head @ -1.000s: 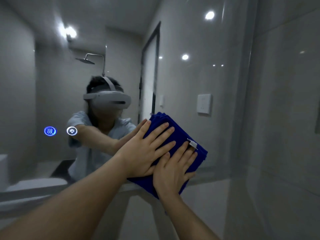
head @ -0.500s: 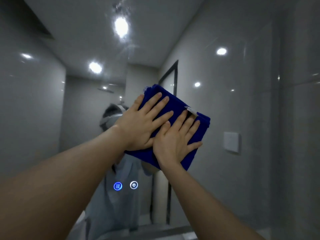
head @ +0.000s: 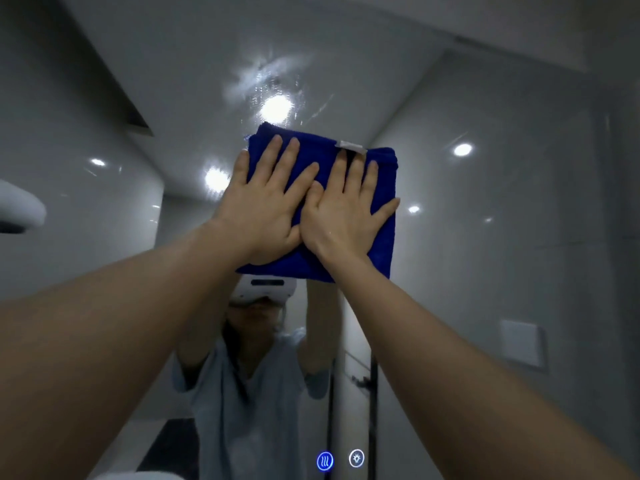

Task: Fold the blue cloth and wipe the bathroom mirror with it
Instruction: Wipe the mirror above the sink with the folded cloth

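Left hand (head: 266, 211), right hand (head: 344, 218) on cloth (head: 320, 148)

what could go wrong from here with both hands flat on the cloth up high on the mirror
The left hand and right hand only press the folded blue cloth flat against the mirror, not gripping it, so it might slip or unfold. The streaks above the cloth may just get smeared.

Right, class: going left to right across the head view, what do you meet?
White object at the left edge → left hand → right hand → white wall plate. The blue cloth lies under both hands, so it is left out.
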{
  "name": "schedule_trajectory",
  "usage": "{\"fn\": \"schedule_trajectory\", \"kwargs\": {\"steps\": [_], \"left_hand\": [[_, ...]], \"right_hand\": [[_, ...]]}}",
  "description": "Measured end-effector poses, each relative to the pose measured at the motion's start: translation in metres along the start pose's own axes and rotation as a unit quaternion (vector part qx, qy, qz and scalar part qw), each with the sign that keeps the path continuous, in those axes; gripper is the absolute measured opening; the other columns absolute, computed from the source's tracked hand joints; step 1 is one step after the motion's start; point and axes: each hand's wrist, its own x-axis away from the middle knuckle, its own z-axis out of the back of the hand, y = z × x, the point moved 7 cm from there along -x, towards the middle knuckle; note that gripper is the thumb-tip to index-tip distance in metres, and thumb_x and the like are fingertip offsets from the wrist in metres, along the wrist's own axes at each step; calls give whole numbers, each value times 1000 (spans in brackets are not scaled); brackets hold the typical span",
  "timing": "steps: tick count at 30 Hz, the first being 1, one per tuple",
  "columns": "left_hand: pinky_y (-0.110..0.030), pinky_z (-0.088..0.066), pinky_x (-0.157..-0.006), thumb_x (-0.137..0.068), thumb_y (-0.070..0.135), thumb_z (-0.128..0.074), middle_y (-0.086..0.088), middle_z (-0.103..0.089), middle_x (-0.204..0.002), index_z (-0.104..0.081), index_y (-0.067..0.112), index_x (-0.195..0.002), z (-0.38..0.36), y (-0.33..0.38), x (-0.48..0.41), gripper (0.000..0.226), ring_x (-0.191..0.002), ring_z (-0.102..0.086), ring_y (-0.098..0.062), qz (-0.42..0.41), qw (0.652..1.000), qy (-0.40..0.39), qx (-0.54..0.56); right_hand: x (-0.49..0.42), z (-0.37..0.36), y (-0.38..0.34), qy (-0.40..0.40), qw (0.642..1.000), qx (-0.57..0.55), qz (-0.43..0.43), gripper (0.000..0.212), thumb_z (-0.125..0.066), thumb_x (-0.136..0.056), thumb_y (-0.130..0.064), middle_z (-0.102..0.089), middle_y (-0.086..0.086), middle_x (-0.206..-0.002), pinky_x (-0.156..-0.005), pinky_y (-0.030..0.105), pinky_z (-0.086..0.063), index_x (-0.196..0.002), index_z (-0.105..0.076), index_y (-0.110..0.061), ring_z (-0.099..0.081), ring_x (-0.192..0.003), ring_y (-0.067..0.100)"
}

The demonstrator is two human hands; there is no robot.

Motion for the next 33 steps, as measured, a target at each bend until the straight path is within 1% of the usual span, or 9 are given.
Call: {"fn": "schedule_trajectory", "kwargs": {"steps": [2,4,13,21,24,26,28,30,33], "left_hand": [[-52,1,-113,-91,52,-13,-12,12,-156,5,22,-149,-2,-4,2,68,-143,11,-30,21,1000,-1,-2],[-52,1,-113,-92,51,-20,-13,13,-156,6,21,-149,-4,-4,6,69,-143,12,-30,47,999,-2,-4],[-54,0,-112,-93,49,-24,-17,9,-155,-1,16,-149,-10,7,41,69,-143,10,-33,142,987,18,67],[-57,-3,-110,-87,49,-24,-23,-3,-154,-12,11,-148,-38,43,137,73,-142,1,-40,137,987,-6,85],[-60,-12,-107,-89,47,-28,-28,-16,-150,-22,7,-145,-54,66,181,69,-139,-12,-44,107,991,-8,81],[-61,-19,-104,-88,45,-30,-30,-25,-147,-26,6,-142,-63,81,209,67,-135,-18,-45,79,994,0,72],[-62,-22,-103,-88,44,-30,-30,-27,-145,-26,6,-141,-70,95,237,65,-134,-16,-43,57,996,-1,62],[-62,-20,-105,-90,44,-26,-29,-27,-145,-24,7,-141,-76,109,262,63,-137,-10,-42,39,997,-5,59],[-54,-1,-111,-97,45,-5,-24,-17,-146,-22,8,-142,-82,123,290,60,-142,13,-33,27,997,-19,65]], "right_hand": [[-3,0,-5,2,1000,2,21,55,-18,-99,-36,4,-4,-158,-110,59,9,-149,-1,-24,11,-145,18],[0,-1,-6,1,999,4,44,56,-20,-98,-36,3,-4,-158,-110,59,9,-149,-2,-24,9,-145,17],[26,-5,-5,-36,990,25,131,56,-24,-97,-33,-2,-3,-158,-110,58,10,-149,-6,-22,5,-145,17],[128,-28,18,-75,992,7,99,60,-30,-95,-34,-1,-2,-158,-111,57,7,-149,-7,-22,5,-145,17],[183,-39,36,-83,995,1,61,60,-30,-94,-35,-4,-1,-158,-111,57,6,-149,-10,-22,0,-145,18],[219,-46,49,-73,997,2,27,62,-25,-89,-37,-12,1,-157,-110,56,3,-148,-18,-20,-8,-144,20],[253,-51,60,-71,997,17,-6,64,-24,-84,-37,-25,4,-154,-107,55,-4,-145,-29,-18,-22,-142,22],[283,-54,69,-79,996,37,-32,63,-32,-80,-36,-42,7,-145,-102,58,-21,-138,-42,-15,-39,-134,25],[313,-59,77,-113,990,58,-63,61,-36,-77,-36,-52,8,-137,-93,61,-38,-133,-44,-15,-49,-127,26]]}}
